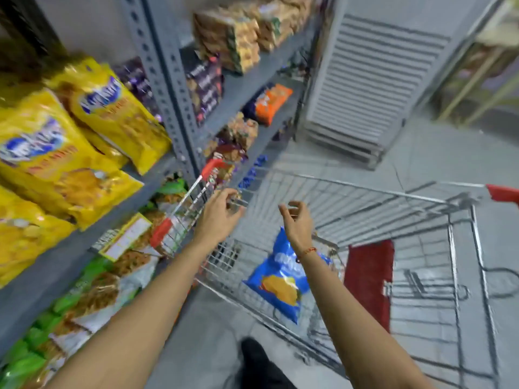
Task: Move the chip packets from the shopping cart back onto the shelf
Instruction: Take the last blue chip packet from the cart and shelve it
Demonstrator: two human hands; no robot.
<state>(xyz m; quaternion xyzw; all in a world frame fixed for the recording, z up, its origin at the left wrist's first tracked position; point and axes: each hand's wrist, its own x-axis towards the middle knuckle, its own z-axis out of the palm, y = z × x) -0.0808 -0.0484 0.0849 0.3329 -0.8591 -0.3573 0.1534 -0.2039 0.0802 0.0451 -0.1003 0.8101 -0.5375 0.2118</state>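
A blue chip packet [276, 279] lies inside the wire shopping cart [393, 203], leaning near its close end. My left hand [219, 217] hovers above the cart's left rim, fingers loosely curled and holding nothing. Over the cart's middle, my right hand [296, 223] hangs just above the blue packet, also with nothing in it, a red thread around its wrist. The grey metal shelf [168, 88] stands to the left, its upper level stacked with yellow chip packets [64, 153]. The whole view is blurred by motion.
Lower shelf levels hold green and white snack bags [92, 293]; farther levels hold purple, orange [271, 103] and brown packs. A red panel [369, 279] sits in the cart. A grey slatted rack [370, 80] leans at the aisle's end. My dark shoe [258, 360] is below.
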